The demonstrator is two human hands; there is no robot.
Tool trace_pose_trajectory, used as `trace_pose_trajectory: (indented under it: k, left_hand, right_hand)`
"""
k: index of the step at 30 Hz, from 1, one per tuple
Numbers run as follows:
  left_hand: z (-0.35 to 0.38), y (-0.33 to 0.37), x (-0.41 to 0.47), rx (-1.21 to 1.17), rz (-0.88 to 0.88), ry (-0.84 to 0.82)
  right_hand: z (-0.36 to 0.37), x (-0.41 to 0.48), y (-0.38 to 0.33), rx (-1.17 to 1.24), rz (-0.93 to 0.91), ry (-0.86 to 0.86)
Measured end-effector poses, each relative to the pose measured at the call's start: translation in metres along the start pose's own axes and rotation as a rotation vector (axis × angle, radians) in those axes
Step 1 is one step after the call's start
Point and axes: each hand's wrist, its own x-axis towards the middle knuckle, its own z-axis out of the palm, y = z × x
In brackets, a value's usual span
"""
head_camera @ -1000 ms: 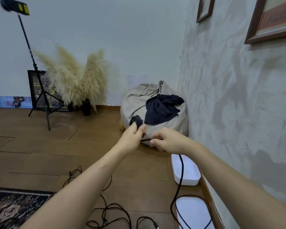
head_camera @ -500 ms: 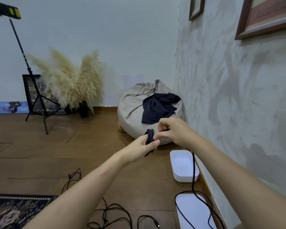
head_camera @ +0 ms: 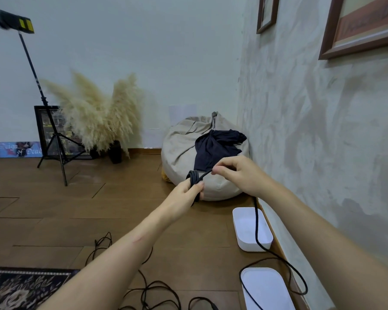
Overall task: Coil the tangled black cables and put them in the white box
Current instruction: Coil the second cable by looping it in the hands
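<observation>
My left hand (head_camera: 189, 189) grips a small coil of black cable (head_camera: 194, 177) at chest height in front of me. My right hand (head_camera: 238, 175) pinches the same cable just right of the coil, with a short taut stretch between the two hands. From the right hand the free length of cable (head_camera: 256, 224) hangs down across the open white box (head_camera: 246, 243) on the floor by the wall and loops around a white lid (head_camera: 267, 287). More tangled black cables (head_camera: 148, 291) lie on the wooden floor below my left arm.
A beige beanbag (head_camera: 184, 151) with a dark cloth (head_camera: 217, 148) sits in the corner behind my hands. A tripod light stand (head_camera: 54, 139), pampas grass (head_camera: 99, 115) and a framed picture stand at the back left. A patterned rug (head_camera: 20, 289) lies at the bottom left.
My right hand has moved up and to the right over the coil, carrying the cable around it. The left hand kept hold of the coil and turned it slightly.
</observation>
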Motion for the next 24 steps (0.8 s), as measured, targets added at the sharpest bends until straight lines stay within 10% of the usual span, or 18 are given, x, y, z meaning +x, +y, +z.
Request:
trace_pose_trajectory:
  k: [24]
  left_hand:
    - [0.011, 0.025, -0.008, -0.107, 0.031, -0.037]
  right_hand:
    - [0.012, 0.000, 0.012, 0.206, 0.018, 0.191]
